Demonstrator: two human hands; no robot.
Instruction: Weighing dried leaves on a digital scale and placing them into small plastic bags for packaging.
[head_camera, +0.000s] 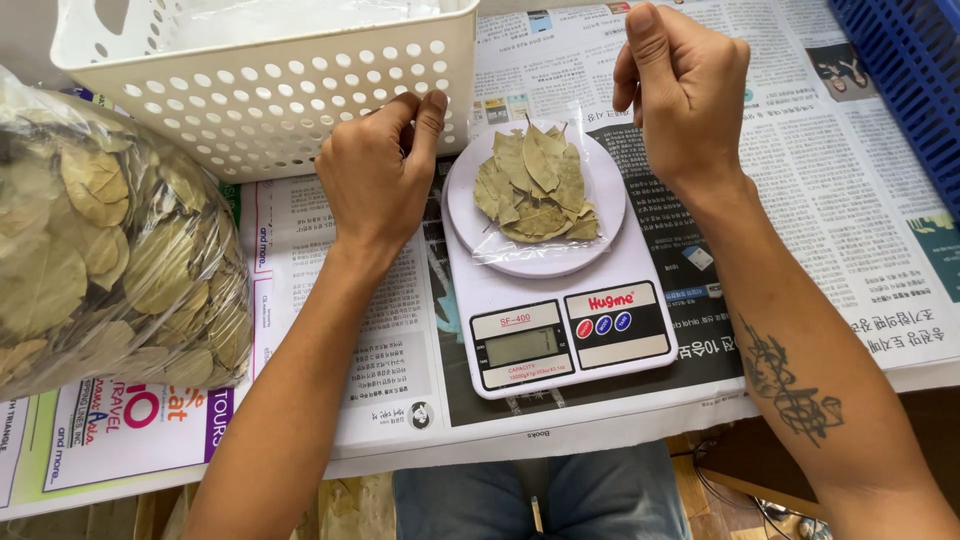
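A white kitchen scale (560, 300) stands on newspaper between my arms. On its round platform lies a small clear bag of dried bay leaves (535, 188). My left hand (380, 170) hovers just left of the platform, fingers curled together, holding nothing visible. My right hand (685, 85) is raised above and right of the platform, fingers folded into a loose fist, also with nothing seen in it. Neither hand touches the bag.
A big clear bag of dried leaves (110, 240) fills the left side. A white perforated basket (290, 90) stands behind my left hand. A blue crate (915, 70) sits at the far right. Newspaper (850, 200) covers the table, whose front edge is near my lap.
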